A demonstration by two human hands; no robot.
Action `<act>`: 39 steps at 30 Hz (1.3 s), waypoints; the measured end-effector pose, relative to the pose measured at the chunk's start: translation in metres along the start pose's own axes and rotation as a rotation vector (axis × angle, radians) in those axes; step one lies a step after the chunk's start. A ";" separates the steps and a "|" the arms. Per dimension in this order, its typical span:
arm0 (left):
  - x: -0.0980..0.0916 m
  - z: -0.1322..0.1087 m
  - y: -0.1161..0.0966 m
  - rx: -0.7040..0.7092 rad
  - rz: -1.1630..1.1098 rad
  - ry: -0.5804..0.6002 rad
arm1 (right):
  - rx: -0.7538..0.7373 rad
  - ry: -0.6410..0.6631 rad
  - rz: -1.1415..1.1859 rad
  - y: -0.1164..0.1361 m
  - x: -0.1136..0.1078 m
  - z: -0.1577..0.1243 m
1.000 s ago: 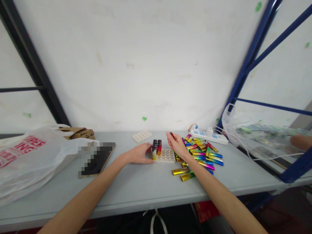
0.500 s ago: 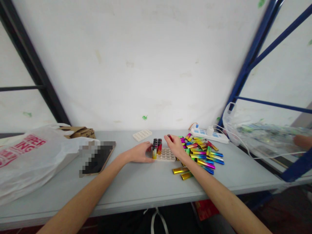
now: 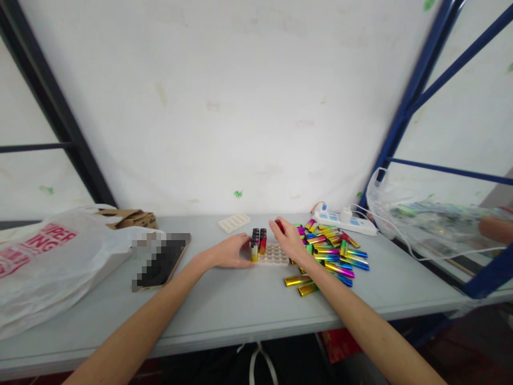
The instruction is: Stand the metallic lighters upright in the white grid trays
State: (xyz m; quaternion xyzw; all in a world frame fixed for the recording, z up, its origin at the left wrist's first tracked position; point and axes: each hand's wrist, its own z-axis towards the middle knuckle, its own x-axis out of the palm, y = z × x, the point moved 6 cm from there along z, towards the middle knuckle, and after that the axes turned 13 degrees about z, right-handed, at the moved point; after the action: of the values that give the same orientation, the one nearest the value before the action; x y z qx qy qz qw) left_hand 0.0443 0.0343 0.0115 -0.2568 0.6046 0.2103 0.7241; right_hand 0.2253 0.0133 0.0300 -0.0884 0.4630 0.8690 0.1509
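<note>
A pale tray with rows of holes lies on the table in front of me. Several lighters with dark tops stand upright in its left end, red ones and a gold one among them. My left hand curls around that end, thumb at the front beside the gold lighter; its other fingertips are partly hidden. Above the tray's right part, my right hand pinches a red lighter, tilted and clear of the holes. Next to that hand lies a loose pile of shiny, many-coloured lighters.
A second pale tray lies near the wall. At left are a phone, a white plastic bag and cardboard. A power strip sits behind the pile. Another person's fingers show at far right by clear plastic bags.
My right hand has risen slightly, and the red lighter in it shows more plainly. My left hand and the standing lighters have stayed in place.
</note>
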 end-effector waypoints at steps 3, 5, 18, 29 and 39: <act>-0.002 -0.001 -0.001 -0.009 -0.015 -0.005 | 0.009 0.098 0.017 0.007 0.002 -0.001; -0.001 -0.002 0.000 -0.014 -0.032 -0.005 | -0.035 0.137 0.041 0.015 0.002 -0.001; 0.002 -0.001 0.002 0.013 -0.003 0.005 | -0.139 0.435 -0.067 0.028 0.009 -0.009; 0.000 -0.002 0.001 -0.017 0.024 0.015 | -0.122 0.422 -0.030 0.023 0.011 -0.009; 0.002 -0.001 0.003 -0.016 0.010 0.015 | -0.118 0.383 0.010 0.019 0.011 -0.008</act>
State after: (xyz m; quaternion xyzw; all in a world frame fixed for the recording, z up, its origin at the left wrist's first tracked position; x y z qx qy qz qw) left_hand 0.0427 0.0360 0.0090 -0.2614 0.6097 0.2168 0.7162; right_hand 0.2088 -0.0016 0.0370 -0.2585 0.4317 0.8627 0.0503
